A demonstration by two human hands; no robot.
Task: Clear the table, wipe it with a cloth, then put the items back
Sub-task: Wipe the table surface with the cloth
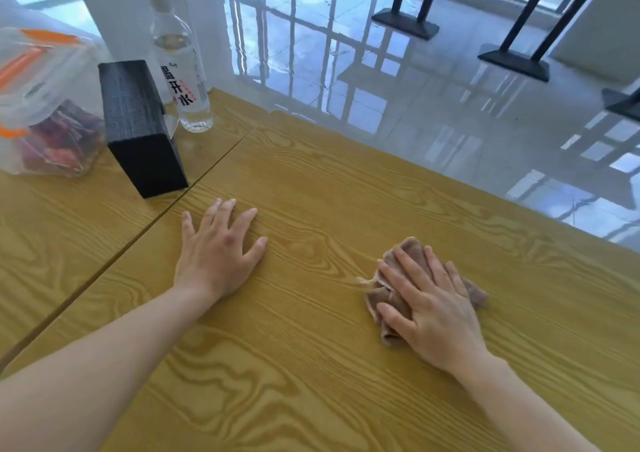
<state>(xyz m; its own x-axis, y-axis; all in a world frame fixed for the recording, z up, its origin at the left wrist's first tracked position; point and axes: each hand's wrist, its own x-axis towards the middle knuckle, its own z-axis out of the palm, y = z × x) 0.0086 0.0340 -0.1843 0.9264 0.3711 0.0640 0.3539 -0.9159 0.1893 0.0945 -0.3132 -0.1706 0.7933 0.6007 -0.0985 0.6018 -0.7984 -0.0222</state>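
1. Pressing, not clutching: my right grip [433, 308] lies flat with straight, spread fingers on the brown cloth [381, 299], which sits bunched on the tabletop [311, 347] toward its right side.
2. My left grip [218, 254] rests open, palm down on bare wood. It is well apart from the cloth and holds nothing.
3. The cloth looks soft, light and limp, crumpled into folds that poke out past my fingertips and beside my thumb. I judge it will slide easily on this smooth wood-grain surface and bunch up further if shoved from one edge.
4. The best hold, I reckon, is the palm over the middle of the wad, bearing down so it moves as one pad. To lift it, I would pinch the thick folds, not a loose corner.
5. The black box [138, 126], water bottle [183, 81] and clear container [45, 105] with orange fittings stand across the seam, on the neighbouring tabletop to my left.
6. The bottle looks tall and easy to tip, so I would take it round the body. The box looks rigid and should be held by its sides.
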